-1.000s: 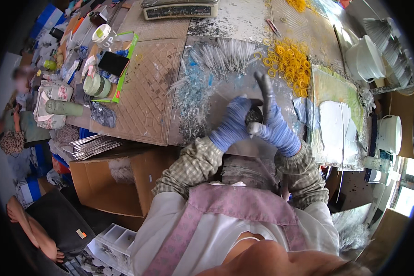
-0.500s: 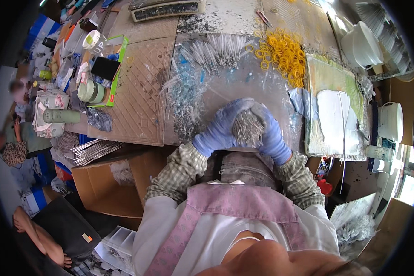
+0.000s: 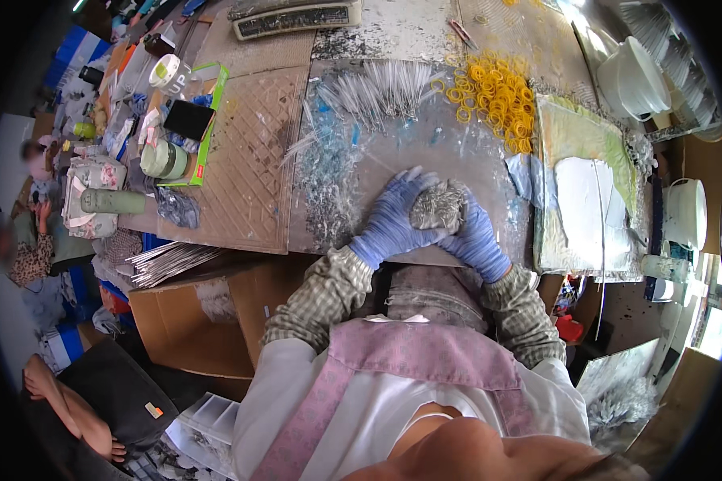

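Both hands meet just above the near edge of the worktop (image 3: 477,170), each in a blue glove with a checked sleeve behind it. Between their fingers is a rounded bundle of thin grey pieces (image 3: 437,207), its many ends facing up. The left hand (image 3: 399,215) curves around the bundle's left side, fingers slightly parted along its far left, thumb beneath. The right hand (image 3: 475,238) cups its right side, fingers bent close together; how firmly either presses, I cannot tell.

Right of the right fingers lies a crumpled blue sheet (image 3: 522,175), and past it a white sheet (image 3: 579,199) on a stained board. Straight beyond the fingers, a spread of clear thin sticks (image 3: 383,90) fans out, with a heap of yellow rings (image 3: 497,100) to its right. Left of the left fingers stretches a brown ridged mat (image 3: 253,148); farther that way are a dark phone (image 3: 189,120) and a pale green jar (image 3: 164,160). Farthest ahead, beyond the sticks, sits a weighing scale (image 3: 297,22), slightly left of the fingers.
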The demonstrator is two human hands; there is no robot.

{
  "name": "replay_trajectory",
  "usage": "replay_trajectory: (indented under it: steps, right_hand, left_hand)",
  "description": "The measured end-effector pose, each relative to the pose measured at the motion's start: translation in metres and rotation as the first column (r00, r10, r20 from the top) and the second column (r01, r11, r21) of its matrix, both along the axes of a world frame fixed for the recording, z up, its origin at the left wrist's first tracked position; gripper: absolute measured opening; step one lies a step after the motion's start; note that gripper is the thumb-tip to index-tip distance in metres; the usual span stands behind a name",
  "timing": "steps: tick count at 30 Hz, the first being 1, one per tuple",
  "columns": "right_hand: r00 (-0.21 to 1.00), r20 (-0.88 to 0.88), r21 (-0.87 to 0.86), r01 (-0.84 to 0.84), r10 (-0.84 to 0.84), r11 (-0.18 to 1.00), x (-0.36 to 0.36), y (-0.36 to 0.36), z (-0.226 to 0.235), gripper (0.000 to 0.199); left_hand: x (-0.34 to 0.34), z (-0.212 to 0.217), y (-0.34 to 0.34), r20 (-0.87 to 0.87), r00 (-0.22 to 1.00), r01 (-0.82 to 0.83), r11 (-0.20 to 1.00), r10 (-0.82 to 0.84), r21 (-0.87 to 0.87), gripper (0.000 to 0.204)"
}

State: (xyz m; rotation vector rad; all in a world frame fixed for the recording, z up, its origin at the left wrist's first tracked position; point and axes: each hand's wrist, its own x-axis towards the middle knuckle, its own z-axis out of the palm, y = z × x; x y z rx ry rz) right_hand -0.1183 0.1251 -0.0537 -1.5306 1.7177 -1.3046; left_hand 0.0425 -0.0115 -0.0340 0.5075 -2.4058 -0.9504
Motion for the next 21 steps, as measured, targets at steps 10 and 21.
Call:
replay_trajectory:
  steps: [10, 21]
  right_hand:
    - [0.711, 0.701, 0.191, -0.117, -0.052, 0.975, 0.013, -0.008, 0.03, 0.086]
    - [0.902, 0.424, 0.168, 0.007, -0.078, 0.986, 0.018, -0.013, 0.03, 0.064]
  left_hand:
    - [0.006, 0.006, 0.002, -0.055, 0.996, 0.091, 0.818, -0.073, 0.568, 0.082]
    - [0.015, -0.005, 0.002, -0.067, 0.997, 0.055, 0.898, -0.028, 0.436, 0.07]
